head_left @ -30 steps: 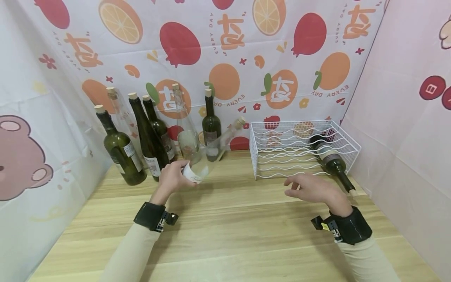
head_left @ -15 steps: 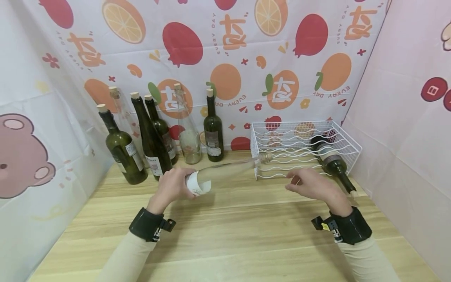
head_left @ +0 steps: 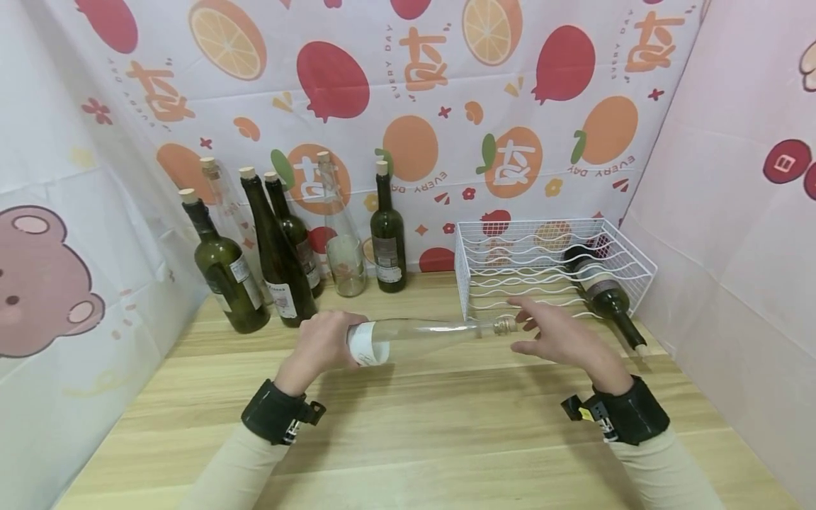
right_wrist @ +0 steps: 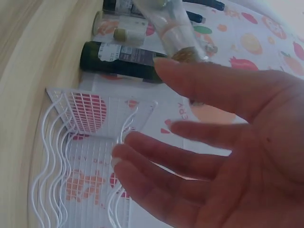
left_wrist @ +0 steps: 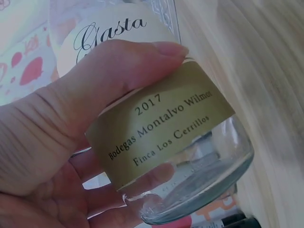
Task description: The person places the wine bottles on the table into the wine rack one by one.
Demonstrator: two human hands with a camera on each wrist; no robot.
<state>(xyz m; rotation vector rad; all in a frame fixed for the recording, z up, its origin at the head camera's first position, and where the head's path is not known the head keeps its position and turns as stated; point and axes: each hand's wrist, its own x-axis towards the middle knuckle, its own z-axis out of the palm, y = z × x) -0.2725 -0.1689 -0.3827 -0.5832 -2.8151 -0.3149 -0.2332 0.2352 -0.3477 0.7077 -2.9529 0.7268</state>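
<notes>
Clear bottle (head_left: 440, 336) held level, one green bottle (head_left: 604, 294) racked

We grip it above the desk (head_left: 408, 439), left hand (head_left: 323, 345) wrapped round its lower end; our right hand (head_left: 554, 336), fingers parted, is at its neck, contact unclear. Little seems done: the green bottle lies in the wire rack (head_left: 465, 283), while six bottles (head_left: 295, 230) stand outside it.

A plain, light beige fabric sleeve (head_left: 232, 467) covers the left forearm; a matching beige fabric sleeve (head_left: 666, 471), creased in folds, covers the right. Where they end, a wide black wristband (head_left: 270, 413) circles the left wrist and a second wide black wristband (head_left: 639, 412) the right. Each carries a small, boxy black camera with whitish markings beside it; a yellow patch (head_left: 584, 414) shows by the right one. The left hand (head_left: 321, 342) and right hand (head_left: 559, 336) are bare.
</notes>
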